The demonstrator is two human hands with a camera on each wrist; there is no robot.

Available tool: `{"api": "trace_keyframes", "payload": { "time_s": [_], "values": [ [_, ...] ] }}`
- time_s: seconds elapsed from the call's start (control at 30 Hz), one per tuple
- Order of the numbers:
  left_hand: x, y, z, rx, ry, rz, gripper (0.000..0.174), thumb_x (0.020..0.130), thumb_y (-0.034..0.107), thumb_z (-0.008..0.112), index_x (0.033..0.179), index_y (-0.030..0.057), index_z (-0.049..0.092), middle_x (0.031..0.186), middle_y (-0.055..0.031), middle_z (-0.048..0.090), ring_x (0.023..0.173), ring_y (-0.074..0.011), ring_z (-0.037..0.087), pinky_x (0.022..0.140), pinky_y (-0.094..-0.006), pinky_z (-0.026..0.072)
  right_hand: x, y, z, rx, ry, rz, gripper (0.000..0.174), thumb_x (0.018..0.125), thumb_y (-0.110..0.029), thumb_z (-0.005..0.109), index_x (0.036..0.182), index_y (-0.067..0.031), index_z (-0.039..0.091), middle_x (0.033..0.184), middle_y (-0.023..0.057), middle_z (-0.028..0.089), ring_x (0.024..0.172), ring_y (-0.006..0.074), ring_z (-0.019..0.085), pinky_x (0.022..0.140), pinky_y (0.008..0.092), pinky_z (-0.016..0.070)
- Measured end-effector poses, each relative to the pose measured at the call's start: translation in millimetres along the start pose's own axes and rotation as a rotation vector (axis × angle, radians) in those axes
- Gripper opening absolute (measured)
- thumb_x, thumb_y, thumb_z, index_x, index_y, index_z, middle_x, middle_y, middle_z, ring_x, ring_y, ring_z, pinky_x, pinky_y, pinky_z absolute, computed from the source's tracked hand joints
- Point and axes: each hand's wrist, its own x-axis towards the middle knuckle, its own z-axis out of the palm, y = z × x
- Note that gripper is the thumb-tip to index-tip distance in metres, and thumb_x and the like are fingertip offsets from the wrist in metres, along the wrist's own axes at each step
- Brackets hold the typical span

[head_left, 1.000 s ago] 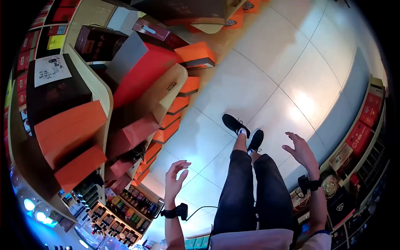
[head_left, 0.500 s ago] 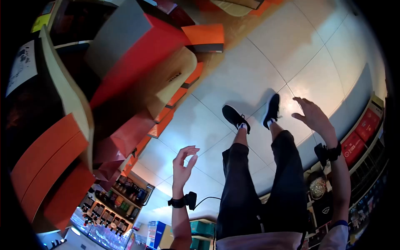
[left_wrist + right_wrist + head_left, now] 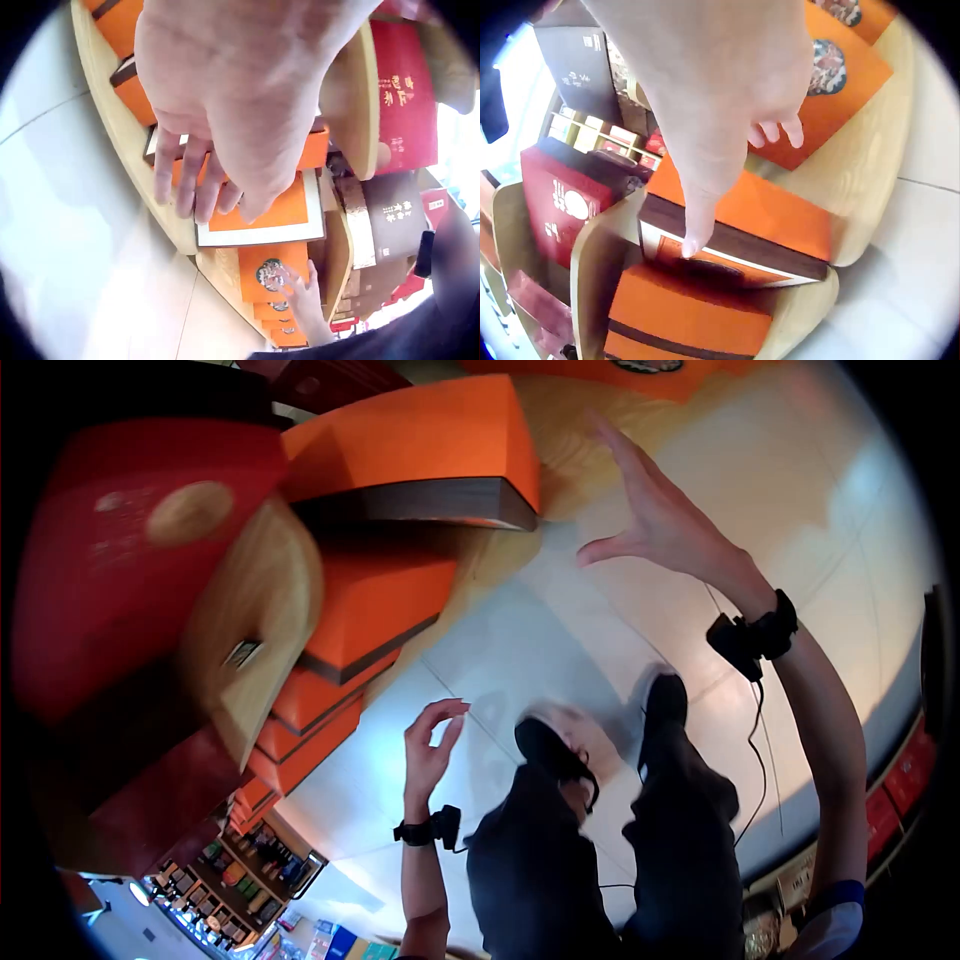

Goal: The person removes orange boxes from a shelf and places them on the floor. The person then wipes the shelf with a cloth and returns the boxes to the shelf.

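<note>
The right hand (image 3: pixel 670 525) reaches up toward the shelf side in the head view, fingers extended and thumb apart, holding nothing. Right of an orange box with a dark base (image 3: pixel 430 445), it appears separate from it. In the right wrist view this hand (image 3: pixel 712 97) hangs in front of an orange and brown box (image 3: pixel 780 225); contact cannot be told. The left hand (image 3: pixel 428 750) is over the floor, fingers loosely bent around nothing. In the left wrist view the left hand (image 3: pixel 225 97) overlaps orange boxes, one with a white border (image 3: pixel 262 236).
Orange boxes (image 3: pixel 370 600) are stacked low beside a wooden shelf edge (image 3: pixel 290 570). A red box (image 3: pixel 150 560) stands at the left. Pale floor tiles (image 3: pixel 500 650) lie around the person's shoes. Another shelf with red boxes (image 3: pixel 912 765) is at the right edge. A cable hangs from the right wrist.
The right hand has moved up and left in the head view, toward the orange boxes. The shelf boxes appear larger and closer. The left hand keeps its loosely bent pose.
</note>
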Motion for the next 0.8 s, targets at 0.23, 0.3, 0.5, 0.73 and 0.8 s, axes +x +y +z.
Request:
{"api": "trace_keyframes", "payload": {
  "time_s": [0.23,0.3,0.5,0.73,0.8],
  "values": [
    [102,-67,84,0.005,0.109,0.333,0.033,0.093,-0.001,0.066,0.126,-0.0013,0.06,0.127,-0.0161,0.064,0.115,-0.026,0.065,0.1,-0.037,0.0517,77,33,66,0.114,0.103,-0.556,0.156,0.064,-0.05,0.094,0.156,0.0004,-0.022,0.165,0.0286,0.001,0.154,0.0409,0.01,0.124,0.0477,0.0191],
    [122,-66,106,0.023,0.121,0.418,0.04,0.095,-0.001,0.064,0.133,-0.0022,0.054,0.136,-0.0185,0.059,0.124,-0.0279,0.06,0.106,-0.0403,0.0489,80,33,70,0.173,0.105,-0.563,0.156,0.064,-0.047,0.095,0.156,0.0003,-0.022,0.165,0.0282,0.002,0.154,0.0393,0.01,0.124,0.0466,0.0189],
    [171,-38,145,-0.568,0.201,0.368,0.061,0.109,0.028,0.045,0.158,0.0029,0.017,0.157,-0.0198,0.034,0.142,-0.032,0.041,0.12,-0.047,0.0336,83,38,91,0.172,0.25,-0.513,0.144,0.063,-0.033,0.095,0.16,-0.0086,-0.009,0.164,0.0216,0.016,0.15,0.0341,0.024,0.122,0.045,0.026],
    [201,4,149,-1.144,0.017,0.101,0.077,0.108,0.052,0.031,0.152,-0.0102,0.02,0.154,-0.0267,0.036,0.143,-0.0334,0.041,0.121,-0.0469,0.0338,88,39,86,0.297,0.169,-0.492,0.149,0.066,-0.033,0.094,0.157,-0.0005,-0.019,0.165,0.0248,0.007,0.154,0.0341,0.014,0.125,0.0423,0.0158],
    [208,1,144,-1.164,0.001,0.084,0.079,0.107,0.054,0.031,0.15,-0.012,0.021,0.153,-0.0276,0.037,0.142,-0.0338,0.042,0.122,-0.047,0.0339,87,33,85,0.399,0.147,-0.424,0.148,0.066,-0.033,0.094,0.157,-0.0002,-0.018,0.165,0.0245,0.009,0.154,0.0338,0.014,0.125,0.042,0.0153]
  ]
}}
